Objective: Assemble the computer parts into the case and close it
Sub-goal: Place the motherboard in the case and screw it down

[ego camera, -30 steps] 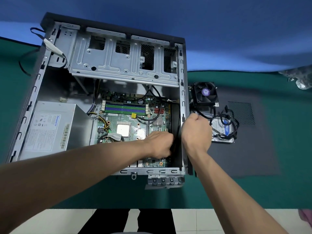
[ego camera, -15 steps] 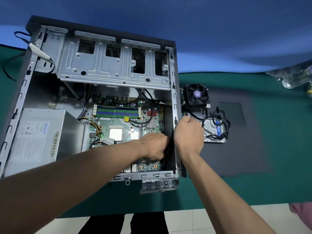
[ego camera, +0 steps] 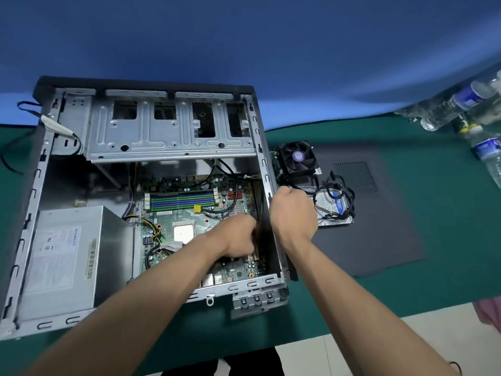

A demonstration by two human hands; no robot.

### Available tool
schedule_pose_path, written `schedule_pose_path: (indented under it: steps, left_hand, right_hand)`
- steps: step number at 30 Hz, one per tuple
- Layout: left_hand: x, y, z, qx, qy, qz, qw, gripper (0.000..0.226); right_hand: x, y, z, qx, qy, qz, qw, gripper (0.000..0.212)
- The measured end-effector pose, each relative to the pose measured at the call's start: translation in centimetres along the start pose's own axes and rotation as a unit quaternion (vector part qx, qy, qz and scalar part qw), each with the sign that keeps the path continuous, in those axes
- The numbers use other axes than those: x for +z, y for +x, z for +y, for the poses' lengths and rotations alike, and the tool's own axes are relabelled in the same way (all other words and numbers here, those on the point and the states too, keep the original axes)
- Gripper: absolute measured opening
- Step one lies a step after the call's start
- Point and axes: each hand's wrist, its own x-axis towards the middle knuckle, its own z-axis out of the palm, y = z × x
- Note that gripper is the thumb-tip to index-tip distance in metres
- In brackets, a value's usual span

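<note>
An open computer case lies on its side on the green table. Both hands work at the case's right wall: the left hand curls around a black expansion card standing on edge over the motherboard, while the right hand grips the card's top edge. Just right of the case sit a cooler fan and a hard drive on the dark side panel.
</note>
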Motion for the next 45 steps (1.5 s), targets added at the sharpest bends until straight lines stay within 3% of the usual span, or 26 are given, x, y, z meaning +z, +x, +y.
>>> schedule_pose_path:
  steps: [5, 10, 14, 18, 23, 31, 34, 36, 38, 40, 43, 45]
  left_hand:
    - [-1.2, -0.9, -0.8, -0.073, -0.004, 0.142, 0.987, 0.025]
    - [-1.6, -2.0, -2.5, -0.156, 0.053, 0.203, 0.965, 0.017]
    - [-2.4, -2.1, -2.8, -0.204, 0.019, 0.282, 0.937, 0.02]
    - [-2.1, -2.4, -4.3, -0.24, 0.096, 0.232, 0.938, 0.048]
    - [-2.1, -2.1, -5.4, -0.229, 0.191, 0.174, 0.938, 0.034]
    - [-1.0, -0.1, -4.3, -0.101, 0.285, 0.132, 0.944, 0.036]
    - [-1.2, -0.3, -4.5, -0.104, 0.211, 0.155, 0.959, 0.024]
    - [-1.6, -0.3, -4.7, -0.096, 0.049, 0.172, 0.979, 0.01]
    - [-1.5, -0.2, -4.5, -0.07, -0.165, 0.118, 0.977, 0.029]
    - [-1.3, -0.1, -3.8, -0.059, -0.289, 0.076, 0.952, 0.035]
    - [-0.8, 0.8, -3.0, -0.072, -0.33, 0.081, 0.938, 0.033]
    - [-0.7, 1.6, -2.4, -0.085, -0.302, 0.085, 0.946, 0.035]
  right_hand:
    - [-0.2, -0.2, -0.1, -0.009, -0.006, -0.005, 1.0, 0.039]
    - [-0.8, -0.7, -0.6, 0.038, -0.011, -0.044, 0.998, 0.047]
    - [-0.4, -0.4, -1.9, 0.08, 0.01, -0.09, 0.993, 0.057]
    - [0.2, -0.1, -2.0, 0.068, 0.014, -0.055, 0.996, 0.059]
    - [0.8, 0.2, -1.6, 0.046, -0.008, -0.016, 0.999, 0.055]
    - [0.5, 0.3, -2.0, 0.065, 0.015, -0.022, 0.998, 0.047]
    - [0.5, 0.3, -2.0, 0.076, 0.013, -0.025, 0.997, 0.045]
    - [0.5, 0.2, -2.1, 0.081, 0.011, -0.026, 0.996, 0.047]
    - [0.5, 0.2, -2.1, 0.078, 0.005, -0.027, 0.997, 0.046]
    - [0.5, 0.2, -2.1, 0.075, -0.002, -0.027, 0.997, 0.044]
    - [0.4, 0.2, -2.4, 0.074, -0.002, -0.032, 0.997, 0.046]
    - [0.4, 0.2, -2.4, 0.076, 0.0, -0.036, 0.996, 0.047]
